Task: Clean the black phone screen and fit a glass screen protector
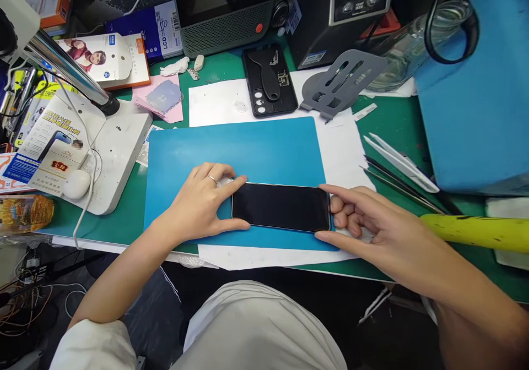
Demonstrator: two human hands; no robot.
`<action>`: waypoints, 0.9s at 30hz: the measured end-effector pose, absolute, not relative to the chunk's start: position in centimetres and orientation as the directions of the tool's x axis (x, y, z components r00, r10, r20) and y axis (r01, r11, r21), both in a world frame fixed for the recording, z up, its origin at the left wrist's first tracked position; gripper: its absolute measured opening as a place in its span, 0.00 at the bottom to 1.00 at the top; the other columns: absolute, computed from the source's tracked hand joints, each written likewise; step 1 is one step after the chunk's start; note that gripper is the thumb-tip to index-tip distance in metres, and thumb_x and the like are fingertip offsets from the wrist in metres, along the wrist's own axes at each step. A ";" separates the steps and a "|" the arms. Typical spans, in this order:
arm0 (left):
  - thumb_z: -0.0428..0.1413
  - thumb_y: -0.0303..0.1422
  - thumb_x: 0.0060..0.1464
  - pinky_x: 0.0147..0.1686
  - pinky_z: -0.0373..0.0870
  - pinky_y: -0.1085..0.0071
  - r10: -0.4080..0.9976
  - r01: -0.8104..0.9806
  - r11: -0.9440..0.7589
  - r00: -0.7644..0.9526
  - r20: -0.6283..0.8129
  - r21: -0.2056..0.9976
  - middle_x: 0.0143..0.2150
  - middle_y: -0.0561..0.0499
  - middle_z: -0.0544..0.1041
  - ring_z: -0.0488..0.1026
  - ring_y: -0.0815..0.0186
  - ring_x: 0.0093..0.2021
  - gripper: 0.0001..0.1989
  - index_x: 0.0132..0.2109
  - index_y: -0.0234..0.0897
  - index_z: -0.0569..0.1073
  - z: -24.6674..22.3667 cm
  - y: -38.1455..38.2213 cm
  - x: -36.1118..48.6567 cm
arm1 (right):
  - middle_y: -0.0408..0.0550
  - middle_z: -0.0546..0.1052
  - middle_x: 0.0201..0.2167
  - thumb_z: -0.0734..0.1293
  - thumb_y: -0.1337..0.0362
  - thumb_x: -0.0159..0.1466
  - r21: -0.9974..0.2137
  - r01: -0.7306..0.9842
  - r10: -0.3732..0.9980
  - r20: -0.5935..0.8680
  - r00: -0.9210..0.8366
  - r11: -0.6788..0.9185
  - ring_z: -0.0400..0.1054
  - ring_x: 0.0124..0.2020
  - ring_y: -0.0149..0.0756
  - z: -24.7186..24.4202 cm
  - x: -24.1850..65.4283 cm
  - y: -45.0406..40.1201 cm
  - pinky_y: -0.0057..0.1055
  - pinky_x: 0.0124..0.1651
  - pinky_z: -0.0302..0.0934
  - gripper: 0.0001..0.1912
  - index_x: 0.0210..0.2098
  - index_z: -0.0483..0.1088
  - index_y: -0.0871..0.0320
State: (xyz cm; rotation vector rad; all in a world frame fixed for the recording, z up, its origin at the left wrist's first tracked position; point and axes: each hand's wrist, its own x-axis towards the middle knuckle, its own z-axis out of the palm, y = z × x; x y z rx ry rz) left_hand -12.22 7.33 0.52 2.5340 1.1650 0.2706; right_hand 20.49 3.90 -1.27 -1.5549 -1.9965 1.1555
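A smartphone [281,207] with a dark black screen lies lengthwise across the blue mat [231,144]. At its left end, my left hand [204,202] spans the short edge, thumb and index finger at the two corners. A bit of white material shows beneath the curled fingers of that hand; I cannot make out what it is. My right hand [367,221] grips the opposite end likewise, index finger at the upper corner and thumb at the lower one. Its other fingers are curled in, with something whitish behind them.
Behind the mat are a black phone case [270,81] with a dark tool on it and a grey folding stand [343,83]. Tweezers [400,161] and a yellow tube [475,232] lie right. A white lamp base [119,155] stands left, a glass jar [413,45] back right.
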 end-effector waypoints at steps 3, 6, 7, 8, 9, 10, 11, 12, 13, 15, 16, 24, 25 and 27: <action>0.61 0.58 0.56 0.57 0.68 0.47 0.762 0.699 -0.612 0.647 0.037 0.369 0.59 0.35 0.72 0.69 0.48 0.55 0.39 0.66 0.36 0.71 0.5 7.4 -12.2 | 0.45 0.70 0.39 0.70 0.46 0.66 -0.756 0.651 0.925 -0.195 -0.326 0.070 0.66 0.30 0.33 -1.3 20.5 3.8 0.33 0.33 0.68 0.29 0.64 0.66 0.45; 0.62 0.57 0.56 0.57 0.68 0.47 0.756 0.694 -0.621 0.652 0.046 0.365 0.59 0.35 0.72 0.68 0.48 0.55 0.40 0.65 0.35 0.71 0.5 7.5 -12.2 | 0.45 0.70 0.38 0.70 0.45 0.65 -0.754 0.653 0.931 -0.183 -0.315 0.073 0.66 0.29 0.34 -1.4 20.5 3.8 0.34 0.32 0.68 0.30 0.63 0.67 0.46; 0.62 0.57 0.56 0.57 0.68 0.48 0.755 0.693 -0.623 0.654 0.047 0.363 0.59 0.34 0.72 0.68 0.48 0.55 0.40 0.65 0.34 0.71 0.5 7.5 -12.2 | 0.45 0.70 0.37 0.70 0.44 0.65 -0.756 0.650 0.934 -0.173 -0.313 0.078 0.66 0.29 0.34 -1.5 20.4 3.7 0.34 0.32 0.68 0.31 0.63 0.67 0.46; 0.62 0.57 0.56 0.57 0.68 0.48 0.754 0.692 -0.624 0.655 0.048 0.362 0.59 0.34 0.72 0.68 0.48 0.55 0.40 0.65 0.34 0.71 0.6 7.5 -12.3 | 0.45 0.70 0.37 0.70 0.43 0.64 -0.759 0.646 0.936 -0.165 -0.312 0.082 0.65 0.29 0.34 -1.5 20.4 3.7 0.35 0.32 0.68 0.31 0.63 0.67 0.46; 0.61 0.57 0.57 0.57 0.68 0.48 0.754 0.693 -0.624 0.655 0.045 0.361 0.59 0.34 0.72 0.68 0.48 0.55 0.39 0.65 0.34 0.71 0.6 7.6 -12.3 | 0.45 0.70 0.37 0.70 0.43 0.64 -0.761 0.644 0.937 -0.163 -0.311 0.081 0.65 0.29 0.34 -1.5 20.3 3.8 0.35 0.32 0.68 0.32 0.63 0.67 0.46; 0.61 0.57 0.57 0.56 0.68 0.48 0.756 0.696 -0.621 0.654 0.040 0.362 0.59 0.35 0.72 0.68 0.48 0.55 0.39 0.66 0.35 0.71 0.6 7.6 -12.3 | 0.45 0.70 0.37 0.70 0.43 0.64 -0.764 0.641 0.937 -0.164 -0.310 0.078 0.65 0.29 0.33 -1.4 20.3 3.8 0.35 0.32 0.68 0.32 0.63 0.67 0.47; 0.61 0.58 0.57 0.56 0.68 0.48 0.758 0.698 -0.617 0.651 0.035 0.363 0.59 0.35 0.72 0.68 0.48 0.55 0.39 0.66 0.36 0.71 0.6 7.7 -12.3 | 0.45 0.70 0.37 0.70 0.43 0.64 -0.767 0.637 0.937 -0.165 -0.309 0.075 0.65 0.29 0.33 -1.3 20.2 3.8 0.34 0.32 0.68 0.31 0.63 0.68 0.48; 0.61 0.58 0.57 0.56 0.68 0.48 0.760 0.701 -0.613 0.649 0.032 0.365 0.59 0.35 0.72 0.68 0.48 0.55 0.39 0.66 0.37 0.70 0.6 7.7 -12.3 | 0.45 0.70 0.37 0.70 0.44 0.65 -0.769 0.635 0.936 -0.170 -0.309 0.070 0.66 0.29 0.33 -1.1 20.2 3.9 0.33 0.32 0.68 0.31 0.62 0.68 0.49; 0.61 0.58 0.57 0.55 0.68 0.48 0.761 0.701 -0.611 0.648 0.029 0.366 0.59 0.35 0.71 0.68 0.48 0.55 0.39 0.66 0.38 0.70 0.5 7.7 -12.3 | 0.45 0.70 0.37 0.70 0.44 0.65 -0.771 0.633 0.934 -0.175 -0.311 0.066 0.66 0.29 0.33 -1.0 20.1 3.9 0.33 0.32 0.67 0.30 0.62 0.69 0.49; 0.61 0.58 0.57 0.55 0.68 0.47 0.762 0.703 -0.610 0.647 0.026 0.365 0.59 0.36 0.71 0.68 0.47 0.55 0.39 0.66 0.39 0.70 0.5 7.8 -12.4 | 0.45 0.70 0.37 0.70 0.44 0.65 -0.773 0.631 0.931 -0.179 -0.319 0.068 0.66 0.30 0.33 -0.7 20.1 4.1 0.33 0.32 0.67 0.30 0.62 0.69 0.50; 0.61 0.58 0.57 0.55 0.69 0.47 0.761 0.702 -0.611 0.648 0.027 0.366 0.59 0.36 0.71 0.67 0.47 0.55 0.38 0.67 0.40 0.70 0.5 7.9 -12.4 | 0.45 0.70 0.37 0.69 0.44 0.66 -0.771 0.633 0.927 -0.183 -0.326 0.070 0.67 0.30 0.34 -0.6 20.1 4.2 0.33 0.32 0.67 0.30 0.62 0.69 0.51; 0.60 0.58 0.58 0.55 0.69 0.46 0.751 0.695 -0.626 0.660 0.031 0.354 0.60 0.36 0.71 0.67 0.47 0.55 0.38 0.67 0.40 0.69 0.5 8.0 -12.6 | 0.46 0.71 0.37 0.67 0.42 0.67 -0.736 0.668 0.891 -0.223 -0.396 0.112 0.68 0.31 0.36 -0.1 20.6 4.9 0.34 0.36 0.69 0.33 0.65 0.68 0.52; 0.60 0.58 0.58 0.55 0.69 0.46 0.749 0.695 -0.628 0.661 0.032 0.350 0.60 0.36 0.70 0.67 0.47 0.55 0.39 0.67 0.39 0.69 0.5 8.0 -12.6 | 0.47 0.71 0.37 0.67 0.41 0.66 -0.738 0.665 0.889 -0.225 -0.398 0.112 0.68 0.31 0.36 -0.1 20.6 5.0 0.34 0.35 0.69 0.33 0.64 0.68 0.52; 0.59 0.58 0.58 0.55 0.68 0.46 0.747 0.695 -0.631 0.664 0.030 0.345 0.60 0.35 0.70 0.66 0.48 0.55 0.39 0.67 0.37 0.69 0.5 8.0 -12.6 | 0.47 0.72 0.38 0.67 0.41 0.66 -0.744 0.659 0.887 -0.226 -0.402 0.109 0.68 0.32 0.37 -0.1 20.8 5.0 0.34 0.35 0.69 0.33 0.65 0.68 0.51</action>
